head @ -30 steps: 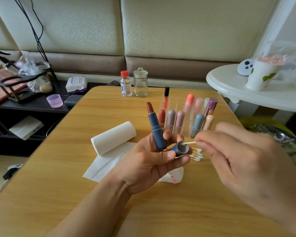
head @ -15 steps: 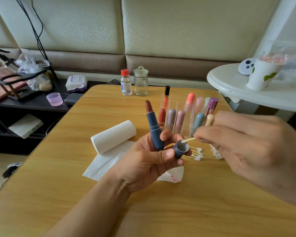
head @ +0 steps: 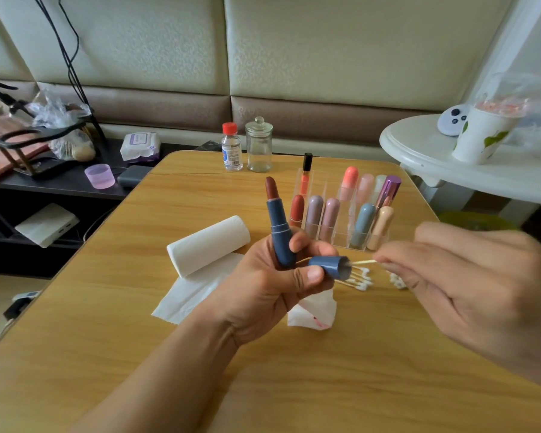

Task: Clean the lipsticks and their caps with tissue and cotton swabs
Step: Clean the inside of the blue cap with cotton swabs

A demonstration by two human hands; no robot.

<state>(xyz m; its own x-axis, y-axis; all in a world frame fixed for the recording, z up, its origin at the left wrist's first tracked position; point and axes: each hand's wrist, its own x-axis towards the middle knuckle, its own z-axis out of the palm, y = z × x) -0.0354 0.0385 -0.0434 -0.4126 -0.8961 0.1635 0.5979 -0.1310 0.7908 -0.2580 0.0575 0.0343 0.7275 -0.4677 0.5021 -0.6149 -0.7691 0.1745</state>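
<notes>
Swabbing the cap: your left hand [head: 263,285] grips both the uncapped blue lipstick [head: 280,232], held upright, and its cap [head: 330,267] pinched sideways above the bench [head: 107,323]; your right hand [head: 469,285] fingers pinch the cotton swab [head: 361,262], tip inside the mouth. Roll it gently around the inner wall (spares lie beneath).

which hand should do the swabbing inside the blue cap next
Right. The right hand already pinches the cotton swab at the blue cap's mouth; the left hand grips both cap and open lipstick.
</notes>
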